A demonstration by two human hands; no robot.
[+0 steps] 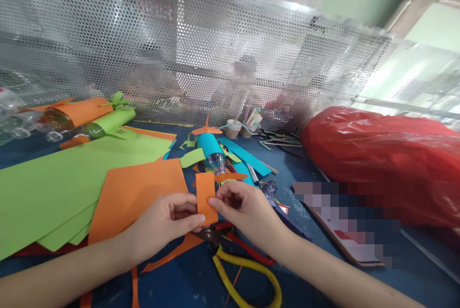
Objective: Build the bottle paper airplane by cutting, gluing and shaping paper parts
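Observation:
A small orange paper piece (206, 196) is held upright between both hands over the blue table (187, 284). My left hand (166, 222) pinches its lower left edge with thumb and fingers closed on it. My right hand (244, 212) pinches its right edge. Just behind the piece lies a plastic bottle wrapped in blue paper (212, 153) with orange fins. Scissors with red and yellow handles (240, 262) lie on the table under my hands.
Large green sheets (50, 188) and an orange sheet (132, 198) cover the left. Bottles wrapped in orange (77, 112) and green paper (108, 122) lie at the back left. A red plastic bag (381, 154) fills the right. Cups of sticks (244, 126) stand before a perforated metal screen (215, 49).

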